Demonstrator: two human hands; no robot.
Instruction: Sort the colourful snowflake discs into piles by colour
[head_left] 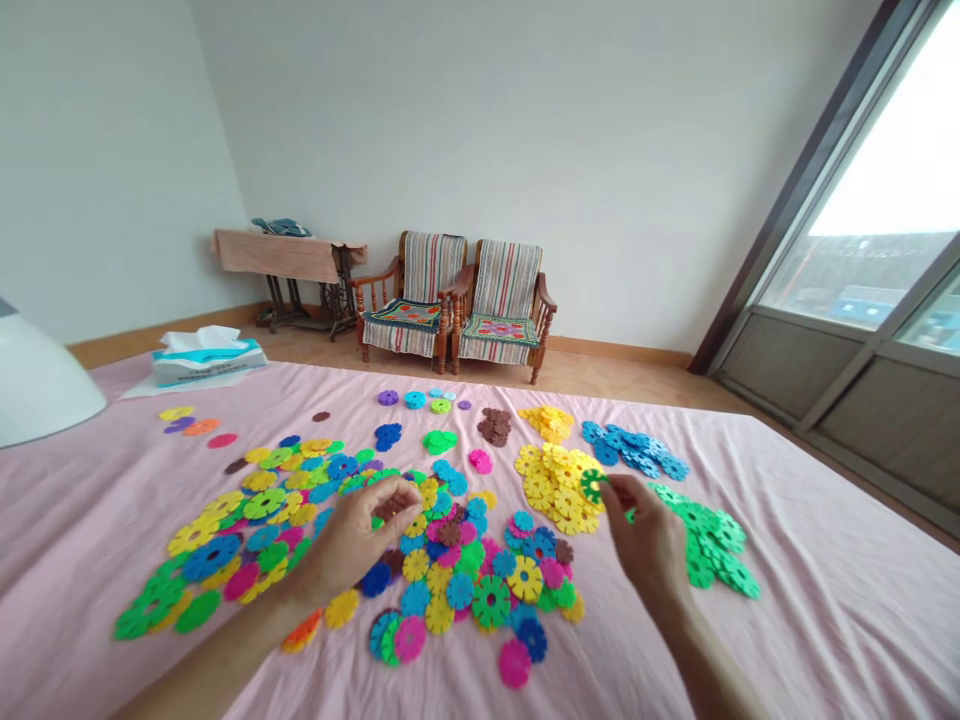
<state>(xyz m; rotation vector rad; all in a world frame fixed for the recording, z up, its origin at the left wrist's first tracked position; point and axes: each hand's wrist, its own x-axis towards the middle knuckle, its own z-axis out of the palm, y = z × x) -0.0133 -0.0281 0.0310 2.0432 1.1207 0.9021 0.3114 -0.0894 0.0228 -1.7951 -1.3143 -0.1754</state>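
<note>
My right hand (651, 530) pinches a green flower-shaped plastic disc (592, 486) between thumb and fingers. That disc is held at the right edge of a heap of large yellow discs (555, 480). Just right of the hand lies a pile of green discs (712, 545). My left hand (371, 525) hovers over the mixed, many-coloured discs (491, 600), its fingers curled in and the thumb close to them. Nothing shows in its grip. The wrist and forearm cover part of the spread of discs.
Blue discs (634, 450), brown discs (495, 427) and smaller yellow discs (547, 422) form separate piles on the pink cloth (825, 560). A tissue box (208, 360) and a white rounded object (45, 385) stand at the left. Two wooden armchairs (499, 290) are beyond.
</note>
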